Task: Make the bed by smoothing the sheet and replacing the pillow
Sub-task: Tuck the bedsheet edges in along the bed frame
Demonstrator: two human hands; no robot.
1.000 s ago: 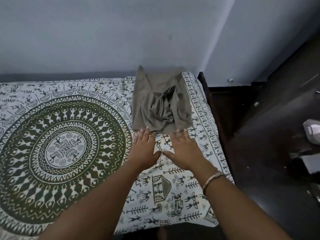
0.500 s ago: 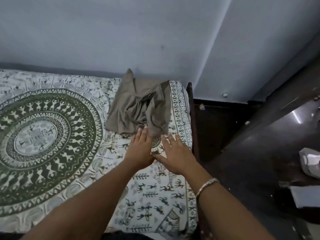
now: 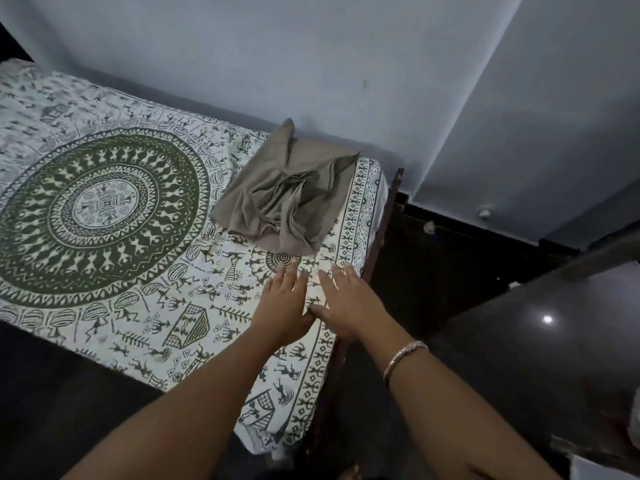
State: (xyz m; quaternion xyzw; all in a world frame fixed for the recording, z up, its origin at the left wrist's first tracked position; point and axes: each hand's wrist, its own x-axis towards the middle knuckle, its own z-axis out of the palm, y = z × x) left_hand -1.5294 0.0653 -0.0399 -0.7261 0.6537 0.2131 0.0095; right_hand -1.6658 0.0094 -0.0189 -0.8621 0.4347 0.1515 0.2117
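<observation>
2 flat hands on the printed sheet by the bed's corner
The left hand (image 3: 284, 306) and right hand (image 3: 348, 304) lie palm-down side by side on the white bed sheet printed with a green mandala and stick figures (image 3: 138, 306), thumbs nearly meeting; each grip is spread wide, fingers straight, holding nothing. Just beyond the fingertips a crumpled grey-brown cloth (image 3: 287, 199) sits on the sheet, apart from them. The dark wooden bed frame (image 3: 384, 220) runs just right of the right hand, whose wrist wears a thin metal bangle (image 3: 403, 356)

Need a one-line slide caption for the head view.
Left hand and right hand lie flat side by side on the white-and-green printed bed sheet, just short of a crumpled grey-brown cloth.
</observation>
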